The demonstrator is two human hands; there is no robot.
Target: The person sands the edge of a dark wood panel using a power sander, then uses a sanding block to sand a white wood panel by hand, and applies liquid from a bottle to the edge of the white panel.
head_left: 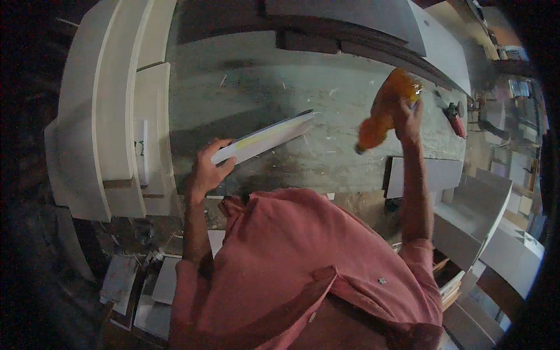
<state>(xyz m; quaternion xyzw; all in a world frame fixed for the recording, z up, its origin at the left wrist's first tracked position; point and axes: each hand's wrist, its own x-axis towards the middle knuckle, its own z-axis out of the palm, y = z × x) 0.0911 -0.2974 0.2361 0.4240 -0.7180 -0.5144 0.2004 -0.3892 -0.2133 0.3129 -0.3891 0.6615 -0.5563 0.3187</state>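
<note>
In my left hand [210, 166] is the near end of a narrow white board [274, 138], with the fingers wrapped round it. The board slants away to the right over the greenish worktable [233, 76], and a yellow streak [249, 140] runs along its upper face. My right hand [409, 119] grips an orange bottle [386, 105] at its wide part. That bottle is tilted, its dark tip pointing down and left, apart from the board. Motion blurs its outline, so what is inside cannot be made out.
Large pale panels [116, 87] are stacked at the left. Dark boards [350, 23] lie along the far side. A red and black power tool [455, 118] rests at the right edge, and a grey board [429, 178] lies near my right forearm. Small scraps dot the tabletop.
</note>
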